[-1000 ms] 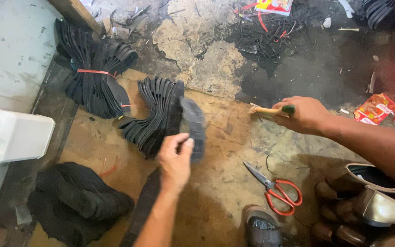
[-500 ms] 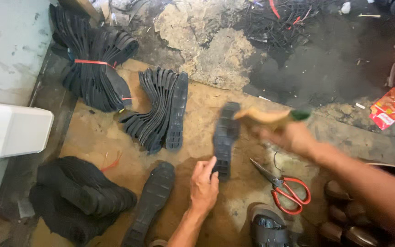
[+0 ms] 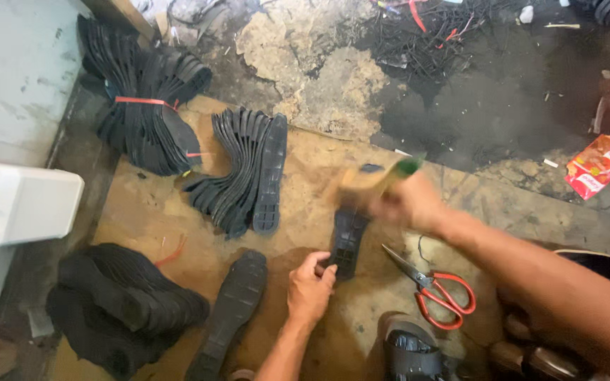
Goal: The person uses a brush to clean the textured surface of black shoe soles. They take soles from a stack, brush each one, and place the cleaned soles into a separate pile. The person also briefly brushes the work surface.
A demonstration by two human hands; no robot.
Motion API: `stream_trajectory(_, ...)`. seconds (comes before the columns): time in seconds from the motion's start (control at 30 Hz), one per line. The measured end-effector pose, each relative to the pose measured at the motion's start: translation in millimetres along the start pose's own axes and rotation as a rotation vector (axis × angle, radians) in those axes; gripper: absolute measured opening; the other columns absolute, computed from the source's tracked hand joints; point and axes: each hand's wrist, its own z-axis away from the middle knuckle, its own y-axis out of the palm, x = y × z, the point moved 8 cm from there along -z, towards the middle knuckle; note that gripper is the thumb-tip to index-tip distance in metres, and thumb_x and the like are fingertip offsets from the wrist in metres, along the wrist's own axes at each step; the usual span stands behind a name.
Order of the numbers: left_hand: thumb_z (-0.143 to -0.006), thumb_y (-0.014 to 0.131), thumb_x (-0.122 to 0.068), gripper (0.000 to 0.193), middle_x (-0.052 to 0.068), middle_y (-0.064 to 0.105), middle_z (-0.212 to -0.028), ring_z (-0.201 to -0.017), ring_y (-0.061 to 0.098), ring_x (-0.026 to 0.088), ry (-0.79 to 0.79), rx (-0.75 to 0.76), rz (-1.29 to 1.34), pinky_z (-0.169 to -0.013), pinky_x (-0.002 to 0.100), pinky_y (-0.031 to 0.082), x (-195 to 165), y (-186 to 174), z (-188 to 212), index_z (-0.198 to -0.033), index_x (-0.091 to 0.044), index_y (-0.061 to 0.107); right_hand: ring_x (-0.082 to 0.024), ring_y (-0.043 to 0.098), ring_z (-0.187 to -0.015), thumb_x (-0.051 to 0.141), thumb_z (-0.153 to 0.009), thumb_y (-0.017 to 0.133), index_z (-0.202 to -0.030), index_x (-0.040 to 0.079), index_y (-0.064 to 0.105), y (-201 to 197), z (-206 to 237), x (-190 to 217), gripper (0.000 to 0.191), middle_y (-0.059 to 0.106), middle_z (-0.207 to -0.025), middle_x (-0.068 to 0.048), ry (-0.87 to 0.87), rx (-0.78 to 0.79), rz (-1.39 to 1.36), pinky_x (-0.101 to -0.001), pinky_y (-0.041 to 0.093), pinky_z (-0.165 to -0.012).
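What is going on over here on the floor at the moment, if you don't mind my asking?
A person is working over a brown board on the floor. The left hand pins down the near end of a black shoe sole, while the right hand, blurred, holds a wooden-handled brush over it. Fanned stacks of black soles lie to the left, and red-handled scissors lie just right of the sole.
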Motion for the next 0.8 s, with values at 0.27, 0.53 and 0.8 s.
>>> stream_trajectory(0.27,-0.090,0.069,-0.016,0.029,0.009,0.073,-0.071,-0.056,0.071,0.016,-0.122,0.162,0.226,-0.050,0.030,0.055,14.0,8.8,-11.3,-0.117,-0.005,0.068,-0.021,0.072,-0.065,0.045,-0.099,0.065,-0.098,0.008,0.081,-52.1,19.4,-24.4,0.040,0.079,-0.081,-0.012,0.787,-0.214,-0.136,-0.0394,0.055,-0.061)
stream_trajectory(0.53,-0.096,0.067,-0.016,0.022,0.012,0.077,-0.079,-0.065,0.074,0.017,0.097,0.140,0.118,-0.057,0.029,0.058,26.4,8.9,-22.7,-0.113,-0.002,0.069,-0.031,0.066,-0.064,0.046,-0.087,0.077,-0.071,0.008,0.074,95.0,110.9,89.1,0.042,0.069,-0.071,-0.016,0.188,0.392,-0.020,-0.0438,0.054,-0.068)
stream_trajectory(0.8,-0.099,0.061,-0.016,0.023,0.014,0.075,-0.082,-0.066,0.075,0.020,-0.066,0.241,0.304,-0.057,0.031,0.060,36.2,19.9,-31.9,-0.118,-0.002,0.062,-0.022,0.067,-0.063,0.029,-0.083,0.074,-0.101,0.005,0.078,44.2,89.2,96.8,0.030,0.076,-0.080,-0.014,0.253,0.114,-0.361,-0.0379,0.053,-0.054)
